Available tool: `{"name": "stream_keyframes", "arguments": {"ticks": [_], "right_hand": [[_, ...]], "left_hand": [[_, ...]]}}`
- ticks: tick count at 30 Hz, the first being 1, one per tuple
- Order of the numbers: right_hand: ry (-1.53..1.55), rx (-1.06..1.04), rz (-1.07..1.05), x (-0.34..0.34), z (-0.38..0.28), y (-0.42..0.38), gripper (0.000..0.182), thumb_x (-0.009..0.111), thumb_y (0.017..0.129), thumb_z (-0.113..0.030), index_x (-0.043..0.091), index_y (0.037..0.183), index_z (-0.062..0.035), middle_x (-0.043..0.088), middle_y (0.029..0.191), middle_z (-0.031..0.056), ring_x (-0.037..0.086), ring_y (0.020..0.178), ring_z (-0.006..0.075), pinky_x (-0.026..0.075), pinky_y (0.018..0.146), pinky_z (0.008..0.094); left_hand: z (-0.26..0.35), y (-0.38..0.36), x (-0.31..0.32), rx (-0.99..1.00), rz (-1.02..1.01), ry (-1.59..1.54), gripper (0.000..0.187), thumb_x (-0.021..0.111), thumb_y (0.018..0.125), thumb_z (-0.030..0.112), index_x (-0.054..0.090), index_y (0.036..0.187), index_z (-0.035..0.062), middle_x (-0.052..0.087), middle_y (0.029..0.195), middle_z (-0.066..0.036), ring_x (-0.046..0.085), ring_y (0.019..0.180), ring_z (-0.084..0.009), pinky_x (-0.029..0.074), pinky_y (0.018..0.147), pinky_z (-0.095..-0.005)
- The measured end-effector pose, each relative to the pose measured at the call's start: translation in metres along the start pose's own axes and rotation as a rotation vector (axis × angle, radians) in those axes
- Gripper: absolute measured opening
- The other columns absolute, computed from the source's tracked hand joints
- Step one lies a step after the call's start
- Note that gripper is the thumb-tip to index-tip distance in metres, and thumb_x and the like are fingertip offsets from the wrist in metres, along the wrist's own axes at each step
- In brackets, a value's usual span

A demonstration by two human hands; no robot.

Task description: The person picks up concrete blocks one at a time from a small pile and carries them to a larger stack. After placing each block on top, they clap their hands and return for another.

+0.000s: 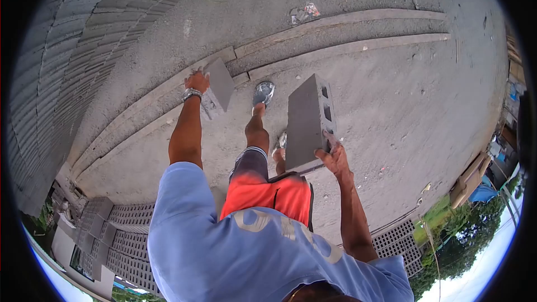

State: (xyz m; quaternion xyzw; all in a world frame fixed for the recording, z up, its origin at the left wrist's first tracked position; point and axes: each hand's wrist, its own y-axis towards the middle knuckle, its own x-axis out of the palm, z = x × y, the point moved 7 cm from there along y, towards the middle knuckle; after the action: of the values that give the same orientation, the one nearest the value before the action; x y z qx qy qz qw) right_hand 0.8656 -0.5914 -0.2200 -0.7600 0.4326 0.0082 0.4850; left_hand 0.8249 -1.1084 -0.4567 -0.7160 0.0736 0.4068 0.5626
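A grey hollow concrete block (221, 85) is in my left hand (197, 81), whose fingers are closed over its upper end. This block overlaps the long wooden planks on the ground in this view. On the other side, my right hand (334, 155) grips a second concrete block (304, 120) near its lower end, with the thumb on the broad face and the fingers at the hollow side. Two of that block's square holes show above my fingers. It hangs tilted beside my right leg.
Two long planks (341, 19) curve across the dusty ground (403, 100). Stacked grey blocks (72, 78) form a wall at the left, with more hollow blocks (131, 240) behind me. Litter (305, 13) lies beyond the planks. My shoe (263, 93) is close to the nearer plank.
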Motion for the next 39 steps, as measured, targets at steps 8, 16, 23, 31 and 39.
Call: {"name": "stream_keyframes", "arguments": {"ticks": [8, 16, 23, 31, 39], "right_hand": [[0.034, 0.098, -0.026, -0.071, -0.048, 0.040, 0.076, 0.068, 0.065, -0.030, 0.054, 0.131, 0.0065, 0.057, 0.129, 0.0283, 0.056, 0.122, 0.0370, 0.041, 0.104, 0.0346], [-0.216, -0.097, -0.052, -0.215, -0.105, 0.053, 0.072, 0.067, 0.071, -0.039, 0.057, 0.130, 0.0014, 0.060, 0.125, 0.0267, 0.058, 0.119, 0.0364, 0.044, 0.100, 0.0356], [-0.509, -0.418, 0.142, -0.403, -0.248, -0.040, 0.061, 0.064, 0.072, -0.037, 0.062, 0.123, -0.0021, 0.065, 0.110, 0.0276, 0.062, 0.104, 0.0410, 0.048, 0.090, 0.0447], [-0.642, -1.219, 0.780, -0.551, -0.387, -0.227, 0.065, 0.069, 0.060, -0.029, 0.065, 0.116, 0.0033, 0.063, 0.080, 0.0192, 0.059, 0.078, 0.0344, 0.047, 0.078, 0.0392], [-0.441, -1.444, 1.263, -0.611, -0.490, -0.306, 0.063, 0.061, 0.059, -0.041, 0.071, 0.108, -0.0030, 0.066, 0.099, 0.0140, 0.062, 0.095, 0.0310, 0.044, 0.093, 0.0400]], "left_hand": [[0.135, -0.160, 0.042, 0.043, 0.206, -0.660, 0.065, 0.054, 0.089, 0.056, 0.067, 0.097, -0.0069, 0.065, 0.089, -0.033, 0.063, 0.094, -0.0477, 0.050, 0.088, -0.0466], [0.383, -0.321, 0.053, -0.255, -0.808, -1.951, 0.078, 0.048, 0.092, 0.063, 0.039, 0.145, 0.0062, 0.051, 0.139, -0.014, 0.054, 0.121, -0.0315, 0.044, 0.100, -0.0453], [0.544, -0.361, -0.114, 0.291, -0.759, -2.180, 0.084, 0.051, 0.087, 0.070, 0.046, 0.142, 0.0063, 0.059, 0.131, -0.010, 0.060, 0.113, -0.0251, 0.047, 0.097, -0.0367], [0.636, -0.418, -0.425, 1.019, -0.030, -2.167, 0.070, 0.046, 0.094, 0.065, 0.061, 0.112, -0.0008, 0.063, 0.101, -0.005, 0.058, 0.091, -0.0130, 0.048, 0.080, -0.0276], [0.584, -0.483, -0.680, 1.380, 0.864, -1.836, 0.063, 0.045, 0.097, 0.060, 0.032, 0.056, 0.0141, 0.028, 0.053, 0.007, 0.024, 0.053, -0.0066, 0.020, 0.044, -0.0309]]}}
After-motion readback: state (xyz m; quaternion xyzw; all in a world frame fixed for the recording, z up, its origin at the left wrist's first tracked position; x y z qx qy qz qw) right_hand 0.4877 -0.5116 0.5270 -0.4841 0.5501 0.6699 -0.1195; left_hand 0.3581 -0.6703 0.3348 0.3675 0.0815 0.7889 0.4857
